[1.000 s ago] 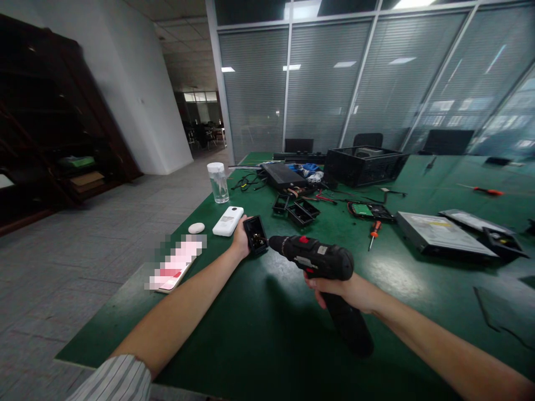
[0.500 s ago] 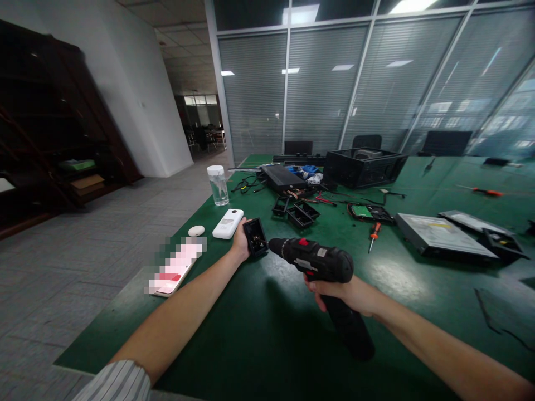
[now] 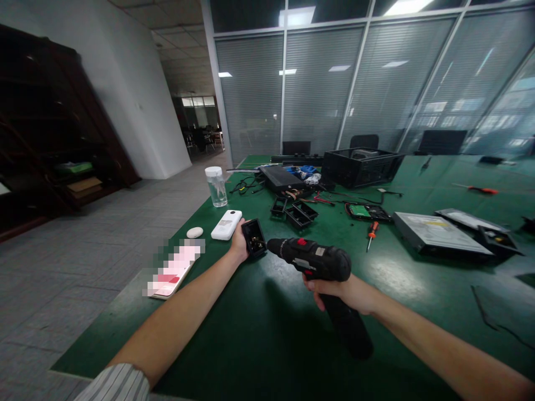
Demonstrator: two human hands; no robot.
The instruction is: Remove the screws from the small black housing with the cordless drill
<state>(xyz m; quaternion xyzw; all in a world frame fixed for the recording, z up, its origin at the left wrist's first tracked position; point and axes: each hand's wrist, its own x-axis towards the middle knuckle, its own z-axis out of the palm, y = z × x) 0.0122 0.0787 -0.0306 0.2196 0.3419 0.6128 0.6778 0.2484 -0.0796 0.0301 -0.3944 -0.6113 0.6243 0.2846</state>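
My left hand (image 3: pixel 239 243) grips a small black open box (image 3: pixel 253 238) by its left side, tilted so its inside faces me. Small brass-coloured bits, perhaps screws, lie in the box. My right hand (image 3: pixel 334 289) is wrapped round the handle of a black cordless drill (image 3: pixel 320 259) with red buttons. The drill's chuck points left, close to the box's right edge; whether they touch I cannot tell. Left of the box lie a white handheld device (image 3: pixel 226 225), a white oval object (image 3: pixel 194 233) and a pink phone-like slab (image 3: pixel 175 273), partly blurred out.
Beyond my hands on the green table (image 3: pixel 251 345) are black trays (image 3: pixel 298 216), an orange screwdriver (image 3: pixel 371 235), a hard drive (image 3: pixel 366 211) and cables. A clear jar (image 3: pixel 216 188) stands near the left edge. Flat metal drives (image 3: pixel 438 234) lie right; a black computer case (image 3: pixel 361 167) sits behind.
The whole view has shifted slightly, with things sitting a little further left. Both hands keep their hold on the box and the drill.
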